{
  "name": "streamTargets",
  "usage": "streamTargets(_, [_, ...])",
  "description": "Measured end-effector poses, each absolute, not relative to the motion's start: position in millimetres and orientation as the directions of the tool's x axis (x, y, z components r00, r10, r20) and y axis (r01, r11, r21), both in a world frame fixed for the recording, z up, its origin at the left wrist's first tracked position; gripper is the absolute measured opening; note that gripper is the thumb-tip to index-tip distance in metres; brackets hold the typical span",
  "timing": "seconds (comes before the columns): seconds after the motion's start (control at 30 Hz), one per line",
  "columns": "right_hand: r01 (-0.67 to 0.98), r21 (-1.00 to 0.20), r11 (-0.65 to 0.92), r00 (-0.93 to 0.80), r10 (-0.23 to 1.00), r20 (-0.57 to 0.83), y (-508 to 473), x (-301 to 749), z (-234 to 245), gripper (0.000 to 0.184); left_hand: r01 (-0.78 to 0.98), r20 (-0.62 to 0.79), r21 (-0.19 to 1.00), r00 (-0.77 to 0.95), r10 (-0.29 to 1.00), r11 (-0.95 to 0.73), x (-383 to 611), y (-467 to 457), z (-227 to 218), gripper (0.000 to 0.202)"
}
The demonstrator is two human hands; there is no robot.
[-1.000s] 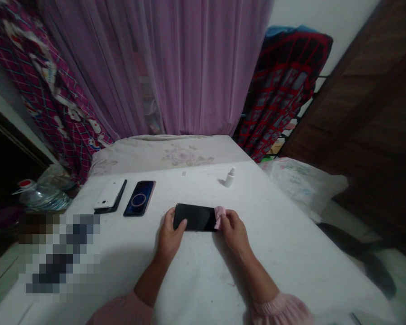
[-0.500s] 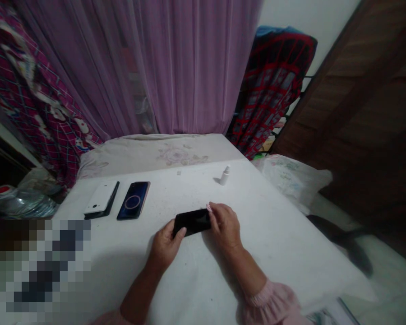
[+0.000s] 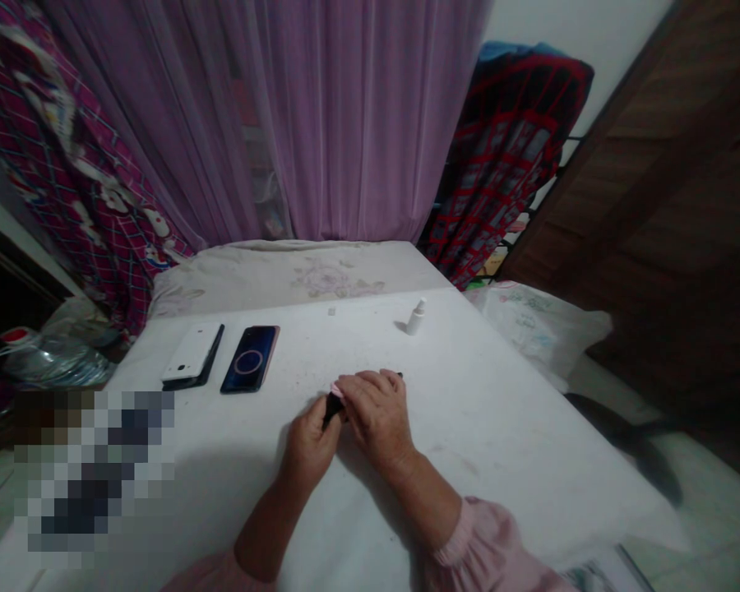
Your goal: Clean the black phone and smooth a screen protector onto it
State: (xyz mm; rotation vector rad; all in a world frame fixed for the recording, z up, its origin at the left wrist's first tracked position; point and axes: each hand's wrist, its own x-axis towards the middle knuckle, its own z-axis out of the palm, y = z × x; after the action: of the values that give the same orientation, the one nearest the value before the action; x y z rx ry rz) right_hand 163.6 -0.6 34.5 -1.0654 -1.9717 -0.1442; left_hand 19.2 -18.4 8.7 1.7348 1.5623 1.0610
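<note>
A black phone (image 3: 331,406) lies on the white table (image 3: 499,427), almost wholly covered by my hands. My left hand (image 3: 308,444) grips its left end, thumb on top. My right hand (image 3: 376,411) lies over the screen with fingers pressed down on a small pink cloth (image 3: 336,390), of which only a corner shows at the fingertips.
A dark blue phone (image 3: 250,358) and a white phone (image 3: 192,353) on a black one lie at the table's left. A small white dropper bottle (image 3: 415,317) stands at the back. A plastic water jug (image 3: 43,358) and a bag (image 3: 536,325) flank the table.
My right hand has slid left across the phone with the pink cloth, from the phone's right end to its left end. The left hand stays on the left end.
</note>
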Motion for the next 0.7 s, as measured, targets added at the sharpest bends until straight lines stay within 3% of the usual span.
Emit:
streamTargets(0.27, [0.844, -0.340, 0.415, -0.093, 0.737, 0.669, 18.9, 231.4, 1.2, 0.018, 0.547, 0.186, 0.825, -0.030, 0.982, -0.140, 19.3, -18.2, 5.2, 0.025])
streamTargets(0.7, [0.698, -0.333, 0.634, -0.236, 0.643, 0.729, -2.4, 162.3, 33.8, 0.019, 0.525, 0.193, 0.836, -0.004, 0.981, -0.162, 20.2, -17.3, 6.8, 0.028])
